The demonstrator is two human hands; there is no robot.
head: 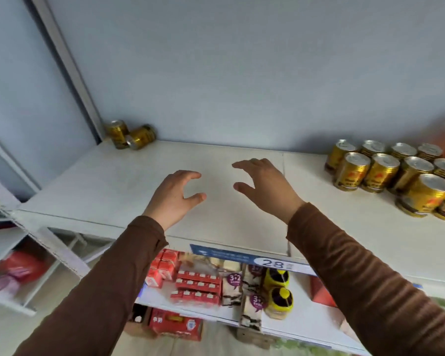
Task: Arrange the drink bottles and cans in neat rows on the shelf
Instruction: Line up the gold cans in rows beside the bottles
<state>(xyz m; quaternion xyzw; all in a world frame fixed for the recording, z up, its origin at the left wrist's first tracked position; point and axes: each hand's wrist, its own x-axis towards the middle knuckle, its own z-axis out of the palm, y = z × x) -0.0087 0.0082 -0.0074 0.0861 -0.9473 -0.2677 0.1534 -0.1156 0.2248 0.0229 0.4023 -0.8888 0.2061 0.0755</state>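
Note:
Both hands hover over the bare middle of the white shelf (242, 227), holding nothing. My left hand (175, 197) has loosely curved fingers and thumb spread apart. My right hand (265, 185) is spread the same way, a little farther back. Several gold cans (385, 173) stand upright in rows at the shelf's right end. In the back left corner one gold can (118, 133) stands upright and a second gold can (140, 137) lies on its side against it. Brown sleeves cover both arms.
A blue wall backs the shelf, with a grey post (70, 70) at the left corner. Below the front edge, a lower shelf holds red cartons (198, 285), snack packs and yellow-lidded jars (278, 291). A price tag strip (275, 263) runs along the edge. White racks stand at left.

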